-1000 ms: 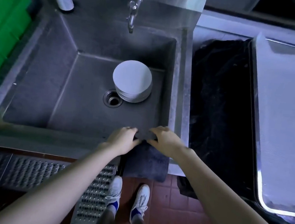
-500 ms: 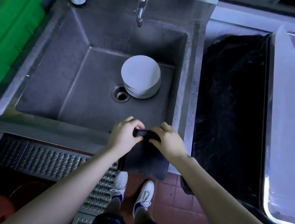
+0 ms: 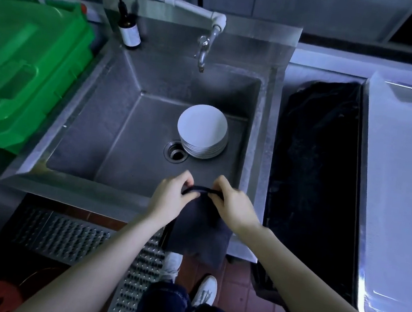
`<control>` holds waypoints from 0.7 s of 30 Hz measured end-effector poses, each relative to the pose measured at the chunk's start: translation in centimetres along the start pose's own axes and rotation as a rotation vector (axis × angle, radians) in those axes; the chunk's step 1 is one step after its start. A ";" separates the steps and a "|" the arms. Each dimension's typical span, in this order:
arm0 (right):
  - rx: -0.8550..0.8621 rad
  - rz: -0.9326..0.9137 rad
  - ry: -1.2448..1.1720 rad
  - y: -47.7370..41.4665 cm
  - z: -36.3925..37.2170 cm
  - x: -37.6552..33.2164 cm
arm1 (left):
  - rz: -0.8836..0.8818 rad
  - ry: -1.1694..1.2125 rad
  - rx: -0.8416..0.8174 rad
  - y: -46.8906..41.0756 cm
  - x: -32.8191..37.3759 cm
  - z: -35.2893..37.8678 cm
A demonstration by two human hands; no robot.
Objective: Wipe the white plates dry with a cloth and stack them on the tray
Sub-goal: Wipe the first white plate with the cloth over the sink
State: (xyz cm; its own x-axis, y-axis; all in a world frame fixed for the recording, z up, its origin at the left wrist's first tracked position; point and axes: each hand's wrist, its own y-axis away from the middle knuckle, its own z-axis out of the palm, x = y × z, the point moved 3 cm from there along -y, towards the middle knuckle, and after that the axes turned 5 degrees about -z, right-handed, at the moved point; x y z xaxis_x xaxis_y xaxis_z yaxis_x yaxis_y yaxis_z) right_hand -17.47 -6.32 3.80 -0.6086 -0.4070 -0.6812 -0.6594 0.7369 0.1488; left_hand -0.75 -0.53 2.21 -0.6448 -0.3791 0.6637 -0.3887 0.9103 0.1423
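Both hands work at the front rim of the sink [image 3: 79,187], near its right corner. The left hand [image 3: 171,198] and right hand [image 3: 234,208] each pinch the bunched top edge of a dark cloth [image 3: 197,235] between thumb and fingers, and the rest of it hangs down over the rim.

The white plates [image 3: 203,129] stand in one stack on the sink floor, just right of the drain [image 3: 175,152]. The tray [image 3: 402,193] lies at the far right, beyond a black-lined bin [image 3: 312,169]. No plates can be made out on it, though glare washes out much of its surface.

Assessment: no plate is wiped yet.

Risks:
- A wet plate may slip when lifted from the deep basin.
- Each carry to the tray crosses the open bin.
- The cloth's loose tail could catch the rim.
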 end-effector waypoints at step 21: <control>0.265 0.209 -0.216 -14.2 -4.8 -2.3 | -0.063 0.234 -0.217 -15.8 -1.7 -4.4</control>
State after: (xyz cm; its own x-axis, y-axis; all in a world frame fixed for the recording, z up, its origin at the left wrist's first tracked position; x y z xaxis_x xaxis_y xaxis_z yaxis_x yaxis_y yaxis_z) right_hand -8.82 -18.46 6.67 -0.5921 -0.1318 -0.7950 -0.3775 0.9170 0.1291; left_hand 9.36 -13.56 2.09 -0.4456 -0.4103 0.7956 -0.2576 0.9099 0.3250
